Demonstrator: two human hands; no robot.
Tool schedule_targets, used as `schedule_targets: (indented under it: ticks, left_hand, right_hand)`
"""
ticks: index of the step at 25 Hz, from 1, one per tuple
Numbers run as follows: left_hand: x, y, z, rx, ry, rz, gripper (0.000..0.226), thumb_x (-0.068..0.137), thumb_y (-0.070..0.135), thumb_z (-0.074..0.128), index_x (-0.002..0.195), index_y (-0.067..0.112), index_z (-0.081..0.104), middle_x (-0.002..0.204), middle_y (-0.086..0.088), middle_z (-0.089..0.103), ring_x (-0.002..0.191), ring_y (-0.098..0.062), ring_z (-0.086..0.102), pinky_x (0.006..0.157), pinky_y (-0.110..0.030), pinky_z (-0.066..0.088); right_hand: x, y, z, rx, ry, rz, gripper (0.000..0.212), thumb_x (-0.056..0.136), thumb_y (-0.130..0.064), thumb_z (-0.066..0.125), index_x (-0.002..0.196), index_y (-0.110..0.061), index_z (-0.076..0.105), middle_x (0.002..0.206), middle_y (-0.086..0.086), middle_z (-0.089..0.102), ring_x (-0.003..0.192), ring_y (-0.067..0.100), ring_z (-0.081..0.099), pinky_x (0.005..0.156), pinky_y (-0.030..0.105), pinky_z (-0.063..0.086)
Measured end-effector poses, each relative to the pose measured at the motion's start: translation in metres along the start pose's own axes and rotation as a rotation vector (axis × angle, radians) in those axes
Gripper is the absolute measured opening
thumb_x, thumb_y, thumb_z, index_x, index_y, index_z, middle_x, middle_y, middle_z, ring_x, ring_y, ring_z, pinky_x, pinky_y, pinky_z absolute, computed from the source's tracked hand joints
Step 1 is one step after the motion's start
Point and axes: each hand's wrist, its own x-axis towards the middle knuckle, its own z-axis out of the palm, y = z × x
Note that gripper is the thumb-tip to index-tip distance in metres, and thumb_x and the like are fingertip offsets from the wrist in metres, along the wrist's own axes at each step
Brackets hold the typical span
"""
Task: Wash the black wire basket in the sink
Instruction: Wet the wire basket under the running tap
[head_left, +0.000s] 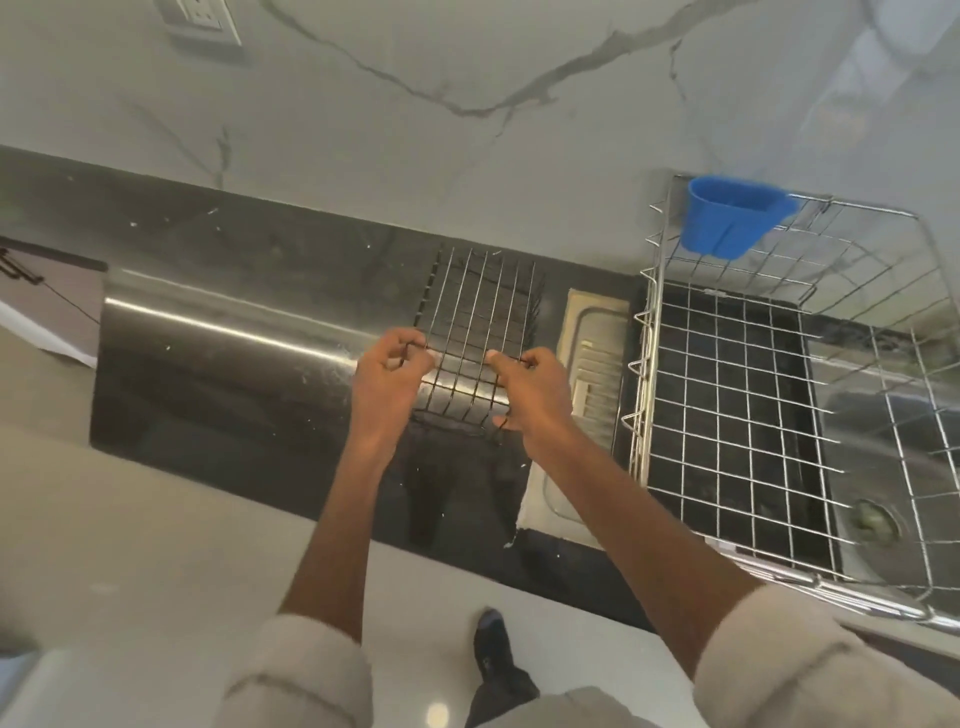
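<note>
The black wire basket (475, 317) is a small grid of thin dark wires, held above the black countertop (234, 322) in the middle of the view. My left hand (387, 379) pinches its near left edge. My right hand (535, 389) grips its near right edge, thumb on top. The steel sink (893, 467) lies to the right, its drain (875, 519) showing at the bottom. Sink and basket are apart.
A large silver wire dish rack (727, 415) spans the sink's left part, with a blue plastic cup (727, 218) hooked on its far rim. A ribbed steel drainboard (587, 395) lies between the basket and the rack. The marble wall stands behind, with an outlet (202, 15) at top left.
</note>
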Motion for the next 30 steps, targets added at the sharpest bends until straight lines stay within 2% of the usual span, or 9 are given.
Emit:
schedule_targets:
  ticks: [3, 5, 8, 11, 16, 19, 22, 27, 30]
  left_hand:
    - [-0.034, 0.057, -0.002, 0.127, 0.049, 0.218, 0.01, 0.096, 0.042, 0.07, 0.105, 0.039, 0.067, 0.117, -0.003, 0.061, 0.099, -0.016, 0.066, 0.086, -0.031, 0.055]
    - [-0.055, 0.09, 0.005, 0.056, 0.064, 0.237, 0.024, 0.099, 0.049, 0.066, 0.118, 0.036, 0.061, 0.123, -0.006, 0.06, 0.101, -0.018, 0.07, 0.084, -0.034, 0.058]
    - [-0.086, 0.13, 0.034, -0.212, -0.004, 0.087, 0.043, 0.104, 0.05, 0.061, 0.132, 0.018, 0.058, 0.128, -0.006, 0.066, 0.094, -0.023, 0.077, 0.079, -0.037, 0.06]
    - [-0.117, 0.164, 0.088, -0.365, -0.151, -0.017, 0.042, 0.107, 0.045, 0.057, 0.129, 0.01, 0.058, 0.118, -0.018, 0.072, 0.101, -0.034, 0.077, 0.087, -0.046, 0.059]
    - [-0.191, 0.222, 0.223, -0.64, -0.407, -0.144, 0.049, 0.108, 0.047, 0.052, 0.127, 0.003, 0.06, 0.124, -0.024, 0.074, 0.109, -0.035, 0.076, 0.078, -0.039, 0.065]
    - [-0.235, 0.242, 0.317, -0.748, -0.524, -0.297, 0.045, 0.109, 0.048, 0.047, 0.105, 0.007, 0.066, 0.099, -0.011, 0.078, 0.085, -0.021, 0.078, 0.065, -0.03, 0.063]
    - [-0.275, 0.236, 0.413, -0.771, -0.51, -0.353, 0.044, 0.112, 0.044, 0.043, 0.082, 0.02, 0.064, 0.064, 0.005, 0.067, 0.045, -0.008, 0.053, 0.051, -0.02, 0.047]
    - [-0.326, 0.211, 0.549, -0.744, -0.529, -0.346, 0.049, 0.115, 0.046, 0.034, 0.075, 0.023, 0.052, 0.046, 0.008, 0.043, 0.031, -0.008, 0.029, 0.046, -0.023, 0.035]
    - [-0.33, 0.183, 0.593, -0.716, -0.476, -0.369, 0.048, 0.112, 0.05, 0.04, 0.075, 0.022, 0.054, 0.048, 0.007, 0.041, 0.034, -0.009, 0.027, 0.046, -0.026, 0.035]
  right_hand:
    - [-0.034, -0.036, -0.056, 0.039, -0.058, -0.091, 0.036, 0.088, -0.047, 0.078, 0.103, -0.018, 0.063, 0.1, 0.005, 0.07, 0.092, 0.02, 0.072, 0.062, 0.044, 0.066]
    - [-0.054, -0.057, -0.108, 0.06, -0.1, -0.092, 0.034, 0.089, -0.045, 0.077, 0.105, -0.017, 0.066, 0.098, 0.005, 0.072, 0.085, 0.022, 0.073, 0.059, 0.039, 0.065]
    - [-0.079, -0.071, -0.202, 0.098, -0.18, -0.062, 0.034, 0.09, -0.043, 0.075, 0.112, -0.017, 0.07, 0.101, 0.008, 0.073, 0.077, 0.023, 0.069, 0.055, 0.03, 0.059]
    - [-0.099, -0.068, -0.293, 0.098, -0.224, -0.119, 0.033, 0.092, -0.043, 0.069, 0.112, -0.017, 0.072, 0.09, 0.005, 0.072, 0.067, 0.02, 0.069, 0.052, 0.026, 0.056]
    - [-0.121, -0.038, -0.46, 0.05, -0.121, -0.29, 0.017, 0.092, -0.036, 0.065, 0.097, -0.02, 0.069, 0.08, -0.002, 0.073, 0.064, 0.016, 0.07, 0.051, 0.024, 0.053]
    - [-0.118, 0.003, -0.556, 0.018, -0.034, -0.325, 0.006, 0.091, -0.025, 0.071, 0.09, -0.02, 0.068, 0.074, -0.003, 0.072, 0.063, 0.018, 0.068, 0.056, 0.029, 0.054]
    - [-0.103, 0.053, -0.628, 0.068, 0.061, -0.326, 0.011, 0.094, -0.013, 0.069, 0.104, -0.01, 0.069, 0.081, 0.006, 0.075, 0.066, 0.017, 0.069, 0.06, 0.029, 0.053]
    - [-0.058, 0.131, -0.715, 0.178, 0.232, -0.255, 0.019, 0.096, -0.026, 0.068, 0.111, -0.037, 0.072, 0.112, -0.003, 0.076, 0.106, 0.019, 0.071, 0.091, 0.042, 0.055]
    - [-0.031, 0.16, -0.745, 0.271, 0.179, -0.104, 0.024, 0.094, -0.026, 0.071, 0.117, -0.033, 0.07, 0.119, 0.003, 0.074, 0.099, 0.012, 0.07, 0.082, 0.035, 0.053]
